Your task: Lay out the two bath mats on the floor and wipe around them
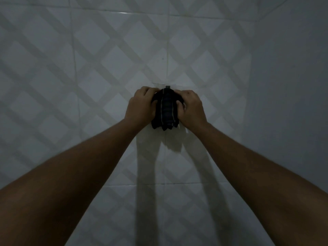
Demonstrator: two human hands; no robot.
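Gripping the dark, pale-striped bunched cloth (165,110), our left hand (140,105) and right hand (190,107) both curled round it just below the small dark wall hook (167,87), we judge we are fetching the wiper: next, lift it free; no mats visible.

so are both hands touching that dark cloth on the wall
Touching. The head view shows the left hand and the right hand gripping the dark cloth from either side.
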